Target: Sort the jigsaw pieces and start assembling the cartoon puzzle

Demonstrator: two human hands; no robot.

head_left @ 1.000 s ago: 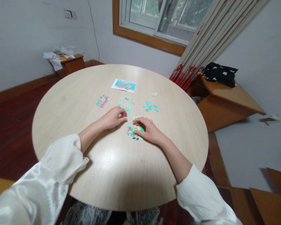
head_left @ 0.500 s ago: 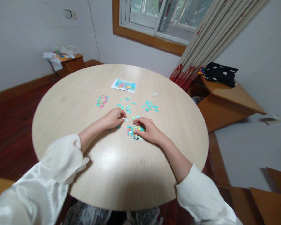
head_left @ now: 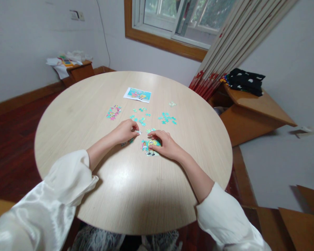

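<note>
My left hand [head_left: 126, 131] pinches a small, pale jigsaw puzzle piece [head_left: 139, 132] between thumb and fingertips, left of the partly joined puzzle. The joined section [head_left: 152, 152] shows a yellow cartoon figure on teal and lies flat on the table. Over its right side rests my right hand [head_left: 164, 143], thumb and fingers curved apart with nothing seen between them; the hand covers part of the picture. A few green and white pieces [head_left: 150, 130] lie just beyond its fingertips. Other pieces [head_left: 127, 142] are partly hidden under my left wrist.
Farther out on the round table [head_left: 131, 195] lie a pink and teal cluster [head_left: 113, 112], several teal pieces [head_left: 167, 118], scattered pieces [head_left: 141, 121] and a few pale ones [head_left: 172, 104]. A printed reference picture [head_left: 137, 94] lies at the back. A wooden cabinet [head_left: 251, 118] stands at right.
The puzzle piece in my left hand has tilted slightly and sits a little closer into the fingers. My right hand stays almost still over the joined section.
</note>
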